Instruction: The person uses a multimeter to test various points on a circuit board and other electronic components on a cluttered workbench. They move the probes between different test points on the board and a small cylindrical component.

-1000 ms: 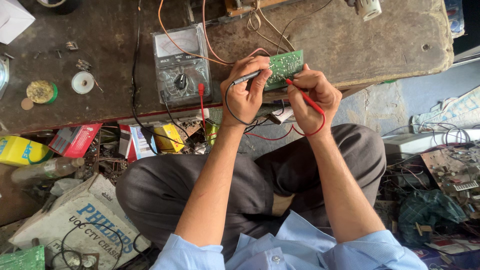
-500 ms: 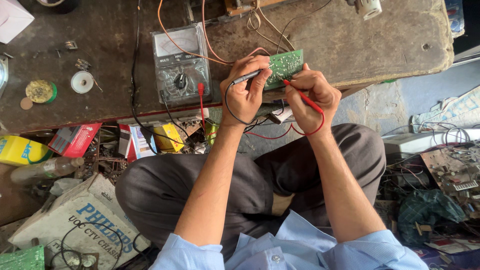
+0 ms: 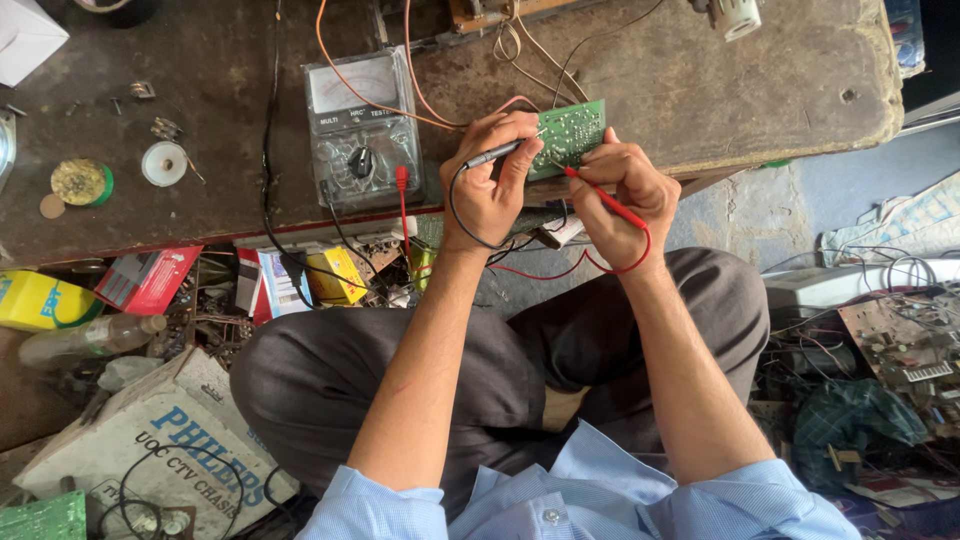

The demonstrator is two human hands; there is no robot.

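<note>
Nothing has moved: left hand (image 3: 492, 190) grips black probe (image 3: 492, 155), right hand (image 3: 625, 195) grips red probe (image 3: 600, 198), both on board (image 3: 568, 133). Board looks light, stiff, fragile; hold by edges.

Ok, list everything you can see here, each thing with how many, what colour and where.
circuit board: one, green, at the workbench edge, under both hands
analogue meter: one, grey with clear cover, on the bench left of the board
black probe: one, in the left hand, tip toward the board
red probe: one, in the right hand, tip on the board
solder reel: one, yellowish, far left on the bench
tape roll: one, white, beside the reel
workbench: one, dark, worn, across the top
cardboard box: one, white and blue, floor lower left
left hand: grips the black probe
right hand: grips the red probe
</note>
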